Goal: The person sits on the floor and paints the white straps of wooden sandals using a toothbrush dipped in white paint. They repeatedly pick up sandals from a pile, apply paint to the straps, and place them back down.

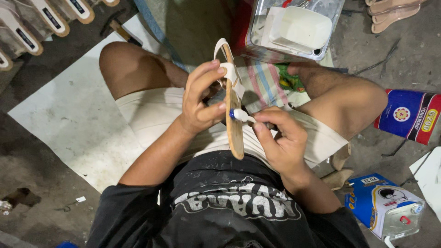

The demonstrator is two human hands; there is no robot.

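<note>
Gripping a sandal sole point(234, 124) edge-on, the left hand point(201, 98) sits w/ wrist bent inward over the lap, forearm coming up from lower left. Thumb presses the near face of the sole, fingers curl round the far side, index up by the pale strap point(228, 69). Hand is closed on the sole, not spread.

Right hand point(281, 138) comes in from lower right, wrist cocked, fingers bunched tight pinching a small brush point(242, 115) w/ white tip & blue band. Brush tip touches the sole's edge approx mid-length, just beside the left thumb.

Sole: thin, tan, wood-like colour, held nearly upright, toe end pointing away from the body, heel end down toward the black shirt. White strap loops off its upper part, partly hidden by fingers.

Sole is held over the lap, between both bare knees, above cream shorts. Beyond the knees: a metal tin point(257, 32) w/ white tub inside, on striped cloth. Right side on the floor: red/blue can point(409, 115) lying down, blue carton point(381, 206) near the right elbow. More soles point(390, 11) top right; a row of finished ones point(50, 16) top left, well apart.
</note>
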